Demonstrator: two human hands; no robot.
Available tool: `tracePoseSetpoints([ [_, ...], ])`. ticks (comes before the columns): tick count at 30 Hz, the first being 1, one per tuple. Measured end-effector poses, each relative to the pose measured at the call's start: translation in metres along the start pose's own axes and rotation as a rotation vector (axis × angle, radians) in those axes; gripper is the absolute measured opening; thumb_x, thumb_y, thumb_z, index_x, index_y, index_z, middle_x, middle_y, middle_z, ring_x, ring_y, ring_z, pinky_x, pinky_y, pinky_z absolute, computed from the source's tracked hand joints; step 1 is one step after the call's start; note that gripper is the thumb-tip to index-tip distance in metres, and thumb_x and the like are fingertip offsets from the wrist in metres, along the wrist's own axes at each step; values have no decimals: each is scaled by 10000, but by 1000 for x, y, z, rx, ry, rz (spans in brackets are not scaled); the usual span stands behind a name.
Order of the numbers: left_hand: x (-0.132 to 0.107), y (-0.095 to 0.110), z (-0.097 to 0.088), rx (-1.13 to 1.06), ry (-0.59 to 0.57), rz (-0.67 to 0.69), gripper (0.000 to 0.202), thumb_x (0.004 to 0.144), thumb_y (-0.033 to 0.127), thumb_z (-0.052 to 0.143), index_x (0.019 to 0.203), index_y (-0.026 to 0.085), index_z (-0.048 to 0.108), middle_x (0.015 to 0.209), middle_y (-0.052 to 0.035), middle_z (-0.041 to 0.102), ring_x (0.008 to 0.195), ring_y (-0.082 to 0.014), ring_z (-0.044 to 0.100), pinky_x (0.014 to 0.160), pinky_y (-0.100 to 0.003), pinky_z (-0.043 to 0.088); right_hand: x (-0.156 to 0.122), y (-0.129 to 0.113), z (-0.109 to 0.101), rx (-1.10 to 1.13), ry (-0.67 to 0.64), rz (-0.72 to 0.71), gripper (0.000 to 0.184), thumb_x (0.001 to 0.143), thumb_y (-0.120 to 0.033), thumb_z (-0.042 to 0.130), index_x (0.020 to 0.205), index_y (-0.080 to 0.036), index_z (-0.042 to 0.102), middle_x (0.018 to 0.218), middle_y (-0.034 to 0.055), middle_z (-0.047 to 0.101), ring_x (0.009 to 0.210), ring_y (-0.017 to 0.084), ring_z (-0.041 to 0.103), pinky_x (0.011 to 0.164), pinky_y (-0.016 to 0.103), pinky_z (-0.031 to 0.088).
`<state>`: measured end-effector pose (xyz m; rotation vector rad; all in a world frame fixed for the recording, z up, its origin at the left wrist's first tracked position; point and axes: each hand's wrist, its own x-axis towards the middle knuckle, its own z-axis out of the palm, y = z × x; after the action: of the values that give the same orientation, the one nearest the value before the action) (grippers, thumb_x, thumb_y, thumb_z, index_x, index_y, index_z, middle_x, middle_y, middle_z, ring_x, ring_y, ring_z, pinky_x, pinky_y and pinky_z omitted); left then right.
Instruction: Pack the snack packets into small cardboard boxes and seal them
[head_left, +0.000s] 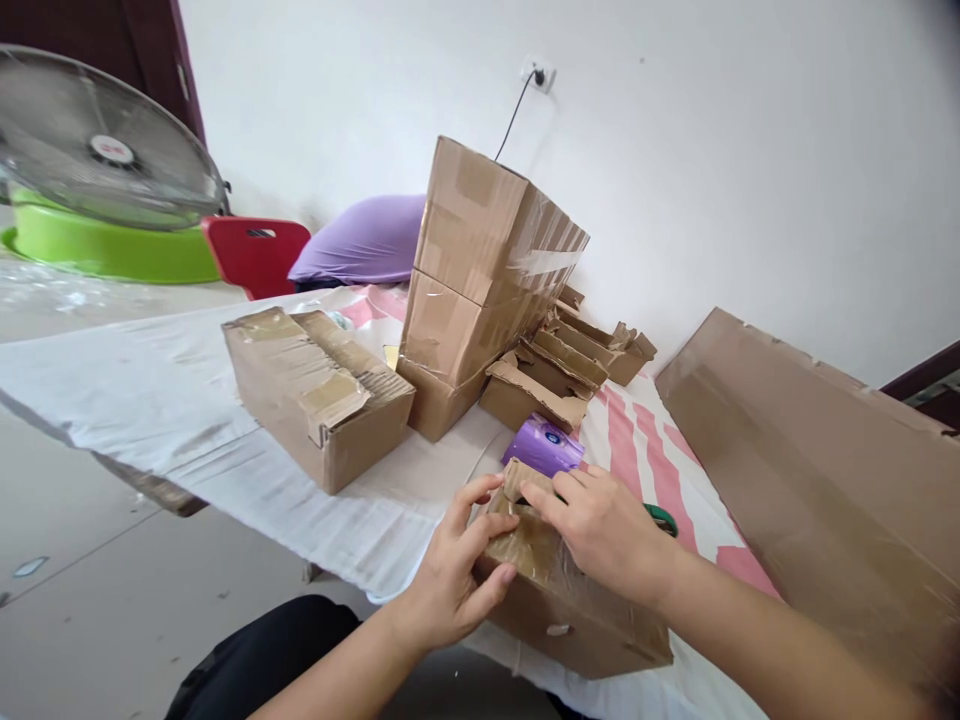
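Observation:
A taped cardboard box (577,620) lies at the table's near edge, under both hands. My left hand (457,570) grips its left end, thumb low on the side and the other fingers at the top edge. With its fingers bent, my right hand (615,530) holds the raised, torn flap (519,478) at the top. Brown tape (529,545) shines below it, partly peeled. A green handle loop (661,519) shows behind my right hand; whether that hand touches it is hidden. Just beyond the box lies a purple roll or packet (544,445).
A closed cardboard box (315,400) sits left on the cloth-covered table (150,370). Stacked cartons (465,260) rise in the middle, torn open boxes (540,380) beside them. A large cardboard panel (810,470) leans right. Someone in purple (367,240) is behind the stack, near a red chair (255,250).

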<state>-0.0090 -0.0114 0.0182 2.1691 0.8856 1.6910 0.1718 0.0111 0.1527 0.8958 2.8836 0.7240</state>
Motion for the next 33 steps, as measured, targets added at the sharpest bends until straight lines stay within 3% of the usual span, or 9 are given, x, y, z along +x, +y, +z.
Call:
tracePoseSetpoints([
  [5,1,1,-2,14,-7,-8,269,905,274,519,1162,196,538,1388,-162,399,1220,-295,472,976,-441,464,-47,11,-13,-86,-51,-71,470,837,-12,333,1176,-166,620,695,40,614,600,190,529,562,340,370],
  [9,-1,0,0,-3,12,-10,272,923,298,500,1172,199,548,1391,-156,404,1224,-295,472,989,-447,460,-109,22,-12,-17,-90,71,492,870,-26,307,1198,-231,611,707,21,610,576,183,544,544,332,398],
  [11,-3,0,2,-27,16,-22,276,949,322,465,1181,205,557,1400,-149,395,1232,-293,467,1001,-447,450,-139,27,-8,33,-114,171,420,930,-117,345,1225,-274,598,724,11,621,592,183,577,548,327,436],
  [15,-5,-1,7,-106,38,-67,371,1002,389,342,1296,221,496,1398,-148,396,1278,-297,434,1035,-465,419,-189,28,11,206,-116,394,366,961,-332,466,1320,-336,534,841,8,673,689,181,651,585,308,518],
  [19,-2,-1,10,-140,96,-116,483,1000,400,356,1440,208,302,1378,-166,422,1299,-303,417,1032,-496,420,-221,19,48,342,-174,584,369,942,-325,472,1296,-334,573,849,12,686,729,192,684,620,304,542],
  [24,3,1,6,-240,3,-184,349,989,374,399,1237,192,564,1369,-153,444,1268,-309,461,1030,-454,441,-242,5,97,417,-327,679,389,867,-235,508,1206,-354,656,847,16,707,732,211,695,662,314,529],
  [27,4,2,2,-317,-22,-194,342,990,376,406,1183,189,617,1391,-145,455,1274,-307,475,1076,-446,412,-244,4,108,457,-334,668,362,859,-232,517,1157,-357,681,861,22,714,773,218,695,690,326,528],
  [30,3,3,1,-360,-40,-208,357,991,379,412,1252,212,590,1450,-130,421,1332,-306,431,1126,-462,359,-236,14,103,448,-235,649,310,887,-253,505,1128,-322,687,959,42,714,877,231,687,745,360,543],
  [33,4,3,0,-378,-53,-218,418,993,397,401,1367,237,500,1495,-116,394,1401,-309,347,1163,-494,295,-215,31,86,383,9,668,265,936,-311,480,1109,-258,673,1056,79,699,957,242,666,807,401,550],
])
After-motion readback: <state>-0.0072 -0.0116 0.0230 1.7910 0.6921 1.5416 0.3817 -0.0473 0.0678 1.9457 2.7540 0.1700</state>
